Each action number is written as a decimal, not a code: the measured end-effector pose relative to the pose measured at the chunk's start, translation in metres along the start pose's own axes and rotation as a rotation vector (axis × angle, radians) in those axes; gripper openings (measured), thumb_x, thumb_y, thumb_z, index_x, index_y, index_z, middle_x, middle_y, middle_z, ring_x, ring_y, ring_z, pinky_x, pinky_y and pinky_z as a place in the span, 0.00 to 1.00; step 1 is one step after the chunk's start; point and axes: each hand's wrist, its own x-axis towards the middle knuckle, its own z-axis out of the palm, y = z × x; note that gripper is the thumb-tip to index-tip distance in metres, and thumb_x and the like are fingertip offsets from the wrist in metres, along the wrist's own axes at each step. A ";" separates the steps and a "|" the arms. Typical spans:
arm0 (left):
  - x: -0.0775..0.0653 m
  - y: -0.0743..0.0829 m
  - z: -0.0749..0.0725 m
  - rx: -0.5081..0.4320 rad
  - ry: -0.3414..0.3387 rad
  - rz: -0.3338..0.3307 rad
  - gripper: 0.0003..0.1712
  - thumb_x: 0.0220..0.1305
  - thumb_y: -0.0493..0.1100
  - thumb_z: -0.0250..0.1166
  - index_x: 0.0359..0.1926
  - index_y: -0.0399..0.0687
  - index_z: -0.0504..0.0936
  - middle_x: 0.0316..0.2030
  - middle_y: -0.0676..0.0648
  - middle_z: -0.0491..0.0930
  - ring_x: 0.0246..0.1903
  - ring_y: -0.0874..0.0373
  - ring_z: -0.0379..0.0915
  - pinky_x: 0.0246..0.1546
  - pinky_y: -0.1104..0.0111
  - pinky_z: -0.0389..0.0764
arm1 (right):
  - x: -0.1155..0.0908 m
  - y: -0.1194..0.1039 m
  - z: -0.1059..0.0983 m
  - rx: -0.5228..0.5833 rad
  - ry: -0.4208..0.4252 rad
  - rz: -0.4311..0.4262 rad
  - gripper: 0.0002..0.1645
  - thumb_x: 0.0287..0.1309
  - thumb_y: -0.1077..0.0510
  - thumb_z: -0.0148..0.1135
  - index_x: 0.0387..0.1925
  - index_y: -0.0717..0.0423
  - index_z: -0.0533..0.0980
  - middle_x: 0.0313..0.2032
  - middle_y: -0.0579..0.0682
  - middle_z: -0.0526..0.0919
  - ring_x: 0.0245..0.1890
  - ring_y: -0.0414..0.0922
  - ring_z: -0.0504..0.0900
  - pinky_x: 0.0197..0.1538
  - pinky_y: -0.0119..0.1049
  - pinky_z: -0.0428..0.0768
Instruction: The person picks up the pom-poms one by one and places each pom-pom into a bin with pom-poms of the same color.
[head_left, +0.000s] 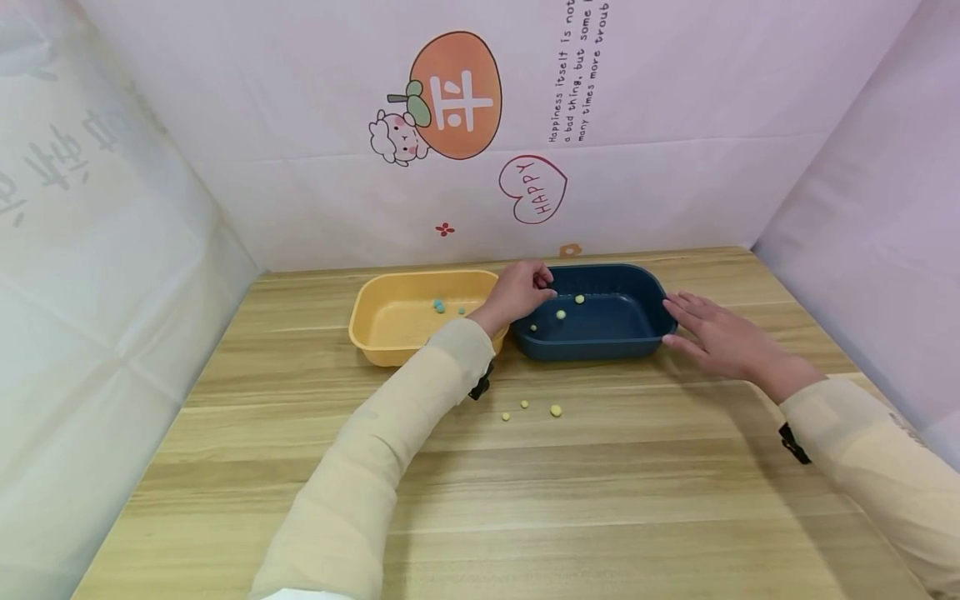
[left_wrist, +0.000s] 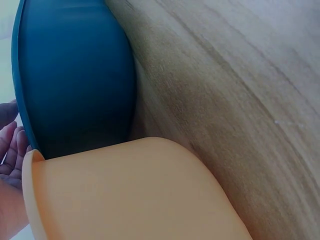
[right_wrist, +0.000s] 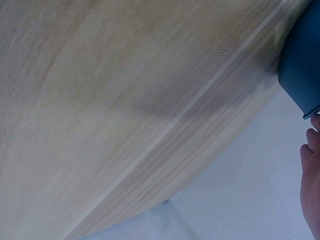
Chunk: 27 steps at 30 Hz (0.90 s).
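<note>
Two oblong bins stand side by side, a yellow one (head_left: 378, 325) on the left and a dark blue one (head_left: 600, 350) on the right. My left hand (head_left: 517, 292) reaches over the yellow bin's right rim to the left part of the blue bin, its fingers loosely bent and no object showing between them. In the left wrist view that hand (left_wrist: 12, 150) is partly hidden behind the bins. Fingers nearly straight, my right hand (head_left: 723, 337) touches the blue bin's right rim. Several small yellow balls (head_left: 560, 315) lie in the blue bin; small blue balls (head_left: 439, 307) lie in the yellow one.
On the wooden table (head_left: 600, 500), in front of the bins, are three more small yellow balls (head_left: 556, 411). A printed white cloth (head_left: 315, 200) hangs close behind the bins, and more cloth closes off both sides.
</note>
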 end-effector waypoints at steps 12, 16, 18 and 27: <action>-0.003 -0.001 -0.007 0.003 0.019 0.033 0.09 0.63 0.43 0.68 0.41 0.44 0.80 0.35 0.50 0.77 0.35 0.58 0.71 0.38 0.72 0.75 | 0.000 0.000 -0.002 0.005 -0.011 0.008 0.43 0.71 0.43 0.51 0.72 0.69 0.53 0.71 0.69 0.51 0.71 0.65 0.48 0.70 0.57 0.50; -0.005 0.001 -0.010 -0.008 0.019 0.046 0.10 0.63 0.42 0.68 0.42 0.42 0.80 0.34 0.51 0.77 0.35 0.58 0.71 0.37 0.72 0.75 | 0.001 -0.001 -0.002 0.007 -0.016 0.011 0.43 0.71 0.43 0.50 0.72 0.69 0.53 0.71 0.69 0.51 0.71 0.65 0.48 0.70 0.57 0.49; -0.007 0.001 -0.010 -0.014 0.016 0.057 0.11 0.63 0.41 0.68 0.43 0.40 0.81 0.34 0.51 0.77 0.35 0.58 0.71 0.38 0.72 0.75 | 0.001 -0.001 -0.002 0.004 -0.022 0.014 0.43 0.71 0.43 0.50 0.72 0.69 0.52 0.71 0.69 0.50 0.71 0.65 0.47 0.70 0.57 0.50; -0.014 0.008 -0.015 -0.015 -0.032 0.087 0.12 0.64 0.41 0.67 0.45 0.40 0.80 0.37 0.49 0.78 0.37 0.58 0.72 0.40 0.74 0.75 | 0.000 -0.003 -0.003 0.006 -0.020 0.013 0.43 0.71 0.44 0.51 0.72 0.70 0.53 0.71 0.70 0.51 0.71 0.65 0.48 0.69 0.58 0.50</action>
